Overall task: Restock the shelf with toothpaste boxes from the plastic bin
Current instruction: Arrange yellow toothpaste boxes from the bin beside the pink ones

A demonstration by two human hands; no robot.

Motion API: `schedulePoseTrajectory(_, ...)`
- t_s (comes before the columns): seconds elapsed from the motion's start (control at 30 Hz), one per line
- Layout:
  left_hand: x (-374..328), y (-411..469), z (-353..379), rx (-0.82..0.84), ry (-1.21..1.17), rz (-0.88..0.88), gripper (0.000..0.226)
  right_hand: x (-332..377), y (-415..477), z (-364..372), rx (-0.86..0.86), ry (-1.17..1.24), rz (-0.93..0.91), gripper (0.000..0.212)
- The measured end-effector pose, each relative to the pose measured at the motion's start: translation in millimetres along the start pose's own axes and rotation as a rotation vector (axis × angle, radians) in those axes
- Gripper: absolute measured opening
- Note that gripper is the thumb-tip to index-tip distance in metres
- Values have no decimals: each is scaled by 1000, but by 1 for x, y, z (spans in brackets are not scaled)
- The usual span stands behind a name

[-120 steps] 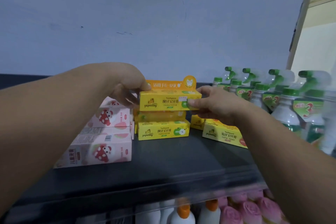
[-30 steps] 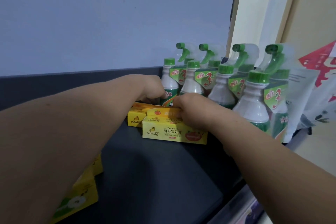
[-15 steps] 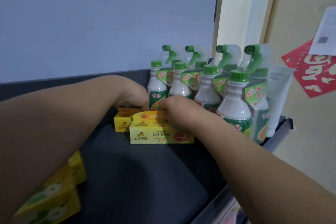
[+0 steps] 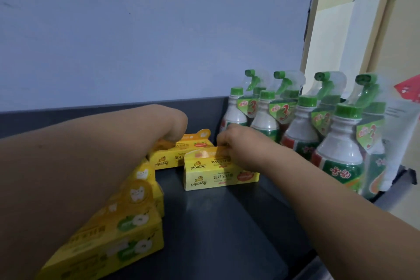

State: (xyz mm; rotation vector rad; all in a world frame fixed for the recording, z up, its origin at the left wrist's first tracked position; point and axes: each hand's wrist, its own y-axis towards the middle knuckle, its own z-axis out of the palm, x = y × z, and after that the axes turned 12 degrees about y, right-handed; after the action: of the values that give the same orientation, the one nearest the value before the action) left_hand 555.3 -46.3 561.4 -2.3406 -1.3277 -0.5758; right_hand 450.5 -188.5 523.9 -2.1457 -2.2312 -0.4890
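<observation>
Two yellow toothpaste boxes with an orange fruit print are stacked on the dark shelf [image 4: 227, 223]. My right hand [image 4: 241, 143] grips the top edge of the upper toothpaste box [image 4: 204, 161], which lies on the lower box [image 4: 218, 179]. Behind and to the left lies another yellow box [image 4: 179, 157] with a hang tab. My left hand [image 4: 175, 125] bends down onto its left end, fingers curled and mostly hidden. A row of yellow boxes with green apple prints [image 4: 127, 234] runs along my left forearm at the lower left. The plastic bin is out of view.
Several green-capped spray bottles [image 4: 341, 154] stand in rows right of the boxes, close to my right wrist. A dark back rim [image 4: 91, 113] meets the pale blue wall. The shelf's front edge runs at the lower right; a doorway lies beyond.
The view has swung left and down, so the apple-print boxes now show at lower left. My left hand has moved left along the rear box. My right hand stays on the front stack.
</observation>
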Motion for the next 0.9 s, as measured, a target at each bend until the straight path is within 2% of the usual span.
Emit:
schedulePoseTrajectory(0.1, 4, -1, 9, -49, 1, -22, 21, 10, 6, 4, 31, 40, 11, 27)
schedulePoseTrajectory(0.23, 4, -3, 16, -178, 152, -34, 6, 18, 12, 6, 17, 69, 24, 30)
schedulePoseTrajectory(0.3, 7, -3, 20, -218, 201, -35, 11, 23, 16, 5, 14, 79, 34, 39)
schedulePoseTrajectory(0.47, 10, -8, 22, -176, 213, -36, 7, 31, 29, 15, 5, 140, -3, 40)
schedulePoseTrajectory(0.6, 10, -10, 22, -135, 216, -77, 20, 17, 27, 22, -63, 222, 38, 48)
schedulePoseTrajectory(0.73, 10, -11, 28, -199, 272, -112, 18, 6, 26, 21, -82, 265, 132, 38)
schedulePoseTrajectory(0.9, 11, -12, 30, -248, 325, -141, 24, -1, 28, 10, -17, 225, 226, 17)
